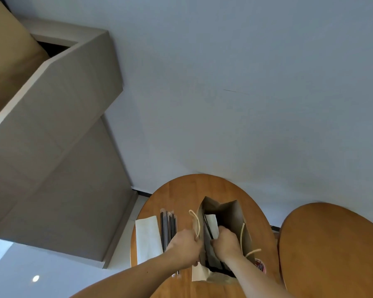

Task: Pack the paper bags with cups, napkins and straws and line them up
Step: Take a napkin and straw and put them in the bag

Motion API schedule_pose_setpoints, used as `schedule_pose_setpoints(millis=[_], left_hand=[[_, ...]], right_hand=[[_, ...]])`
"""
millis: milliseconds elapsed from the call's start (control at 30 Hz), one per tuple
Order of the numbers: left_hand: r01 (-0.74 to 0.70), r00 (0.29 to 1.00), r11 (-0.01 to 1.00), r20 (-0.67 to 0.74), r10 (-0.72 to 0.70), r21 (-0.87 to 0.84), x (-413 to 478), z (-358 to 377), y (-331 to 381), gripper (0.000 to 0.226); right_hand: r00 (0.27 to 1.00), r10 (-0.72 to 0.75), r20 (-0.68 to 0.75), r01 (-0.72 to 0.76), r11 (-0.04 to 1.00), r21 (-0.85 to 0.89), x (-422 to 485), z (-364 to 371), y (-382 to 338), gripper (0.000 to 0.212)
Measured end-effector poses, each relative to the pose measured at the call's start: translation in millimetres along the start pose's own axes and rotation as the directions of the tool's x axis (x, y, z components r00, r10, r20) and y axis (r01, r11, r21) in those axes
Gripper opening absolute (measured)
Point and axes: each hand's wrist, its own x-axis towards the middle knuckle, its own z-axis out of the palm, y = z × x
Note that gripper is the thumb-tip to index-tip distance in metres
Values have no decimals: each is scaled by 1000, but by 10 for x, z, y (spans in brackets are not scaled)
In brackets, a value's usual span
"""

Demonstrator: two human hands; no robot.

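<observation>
Round wooden table [202, 186], warm orange-brown, grain running away from viewer. Second round wooden table [332, 244] of same tone just beside it at right, narrow gap between the two. Plain pale blue-grey wall [246, 61] fills most of view; thin dark mark [230, 90] on it. Dark skirting strip [142, 192] along wall base, seen on both sides of first table. Stepped grey-beige boxy structure [58, 125] at left; tan panel [2, 50] above it, dark gap [52, 48] between. Pale floor [13, 265] at lower left, bright round spot [35, 278] on it.
</observation>
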Motion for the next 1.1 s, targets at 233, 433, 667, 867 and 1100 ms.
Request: schedule_pose_setpoints(millis=[233, 433, 667, 867, 1100], left_hand=[[70, 997, 997, 15, -69, -16, 17, 32, -43, 21], [72, 997, 997, -14, -72, -43, -14, 49, -105, 24], [-17, 1000, 1000, -17, 17, -3, 19, 92, -85, 24], [-136, 990, 989, 33, 135, 54, 26, 60, 0, 25], [-191, 978, 982, 89, 189, 9, -14, 111, 207, 60]], right_hand=[[994, 107, -17, -108, 975, -192, 225, 211, 50, 11], [993, 122, -9, -120, 964, -239, 266, 262, 93, 11], [999, 10, -45, -23, 954, -299, 163, 5, -94, 38], [977, -173, -125, 126, 940, -317, -77, -545, -404, 30], [966, -114, -231, 132, 989, 65, -288, -1313, -252, 53]])
